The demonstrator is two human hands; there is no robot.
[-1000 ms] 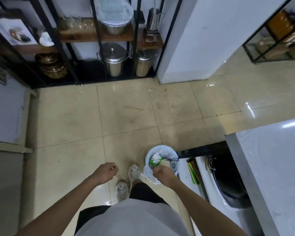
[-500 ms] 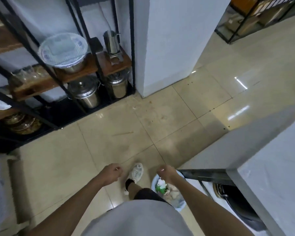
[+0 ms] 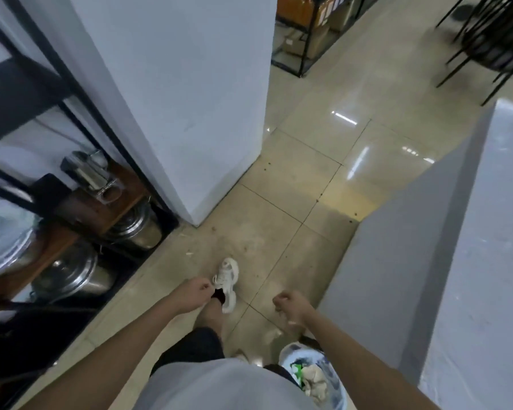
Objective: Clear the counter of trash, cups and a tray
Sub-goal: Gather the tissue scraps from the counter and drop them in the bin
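The floor (image 3: 293, 187) is showing beige glossy tiles with dark grout lines, scattered crumbs and bright ceiling-light reflections toward the upper right. A white pillar (image 3: 175, 93) is standing at centre left, meeting the floor just ahead of the person's white shoe (image 3: 227, 284). To the left of the pillar, a black metal rack (image 3: 80, 93) with wooden shelves is holding steel pots (image 3: 71, 279) on its lower level and a steel canister (image 3: 86, 170) above. The grey counter (image 3: 486, 247) is running along the right edge; its visible top is appearing bare, with a pale stone pattern. Beyond it, a black wire chair (image 3: 498, 39) is sitting at the upper right, blurred, and a second black rack (image 3: 311, 34) is holding cardboard boxes.

The left hand (image 3: 194, 295) is hanging with fingers curled into a loose fist, gripping nothing visible. The right hand (image 3: 290, 306) is likewise curled closed and appears empty. The trash bin (image 3: 335, 403), lined with a pale bag, is sitting on the floor at the bottom edge, beside the counter base and below the right forearm, holding crumpled paper and green wrapping (image 3: 298, 369).
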